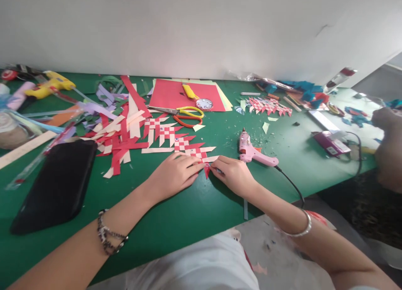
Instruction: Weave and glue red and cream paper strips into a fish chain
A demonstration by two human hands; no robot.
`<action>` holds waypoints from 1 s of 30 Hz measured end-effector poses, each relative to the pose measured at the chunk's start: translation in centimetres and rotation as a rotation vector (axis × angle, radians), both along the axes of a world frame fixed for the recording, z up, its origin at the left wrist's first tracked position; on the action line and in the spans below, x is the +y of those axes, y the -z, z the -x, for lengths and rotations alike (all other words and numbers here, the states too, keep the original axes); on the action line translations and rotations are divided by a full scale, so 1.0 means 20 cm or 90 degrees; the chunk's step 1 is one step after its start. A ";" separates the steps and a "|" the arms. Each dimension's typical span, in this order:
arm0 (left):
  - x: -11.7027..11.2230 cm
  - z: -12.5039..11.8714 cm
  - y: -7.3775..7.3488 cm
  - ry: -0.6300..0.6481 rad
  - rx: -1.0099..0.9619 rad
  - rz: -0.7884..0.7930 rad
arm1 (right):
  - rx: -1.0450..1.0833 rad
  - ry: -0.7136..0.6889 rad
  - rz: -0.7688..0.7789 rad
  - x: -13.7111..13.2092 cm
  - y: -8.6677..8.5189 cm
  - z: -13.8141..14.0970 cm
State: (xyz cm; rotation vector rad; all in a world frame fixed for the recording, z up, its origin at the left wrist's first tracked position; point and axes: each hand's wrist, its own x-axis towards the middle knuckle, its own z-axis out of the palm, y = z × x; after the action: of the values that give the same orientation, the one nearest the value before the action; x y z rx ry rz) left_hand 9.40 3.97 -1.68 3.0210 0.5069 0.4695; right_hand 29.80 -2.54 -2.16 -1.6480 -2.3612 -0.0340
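A chain of woven red-and-cream paper strips (181,144), with small eye-like dots, runs slantwise across the green table. My left hand (177,170) lies on its near end, fingers stretched out and pressing it down. Close beside it, my right hand (232,174) is closed in a pinch at the small red paper tip (207,172). A little of something dark shows between its fingers, too small to name. The pink glue gun (248,147) lies right of my right hand. Behind the woven paper are scissors (190,116) with yellow and orange handles.
Loose paper strips (125,130) pile up left of the woven paper. A black tablet-like slab (56,185) lies at front left, a yellow glue gun (52,85) behind. Red paper sheets (166,95) carry a yellow cutter (189,91). Another person's arm (387,143) is at far right.
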 end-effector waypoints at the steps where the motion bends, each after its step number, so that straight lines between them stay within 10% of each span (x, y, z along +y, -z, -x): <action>1: 0.00 0.00 0.00 0.006 0.005 -0.007 | -0.006 0.006 0.010 0.00 0.00 0.00; 30: -0.02 -0.03 -0.02 0.037 0.067 -0.148 | 0.033 0.075 -0.005 0.01 0.00 0.06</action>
State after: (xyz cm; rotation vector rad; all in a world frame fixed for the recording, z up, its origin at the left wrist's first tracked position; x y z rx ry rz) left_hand 9.95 3.54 -1.29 3.2874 0.3926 0.3942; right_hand 28.70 -2.34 -2.20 -1.7612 -2.2203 -0.0232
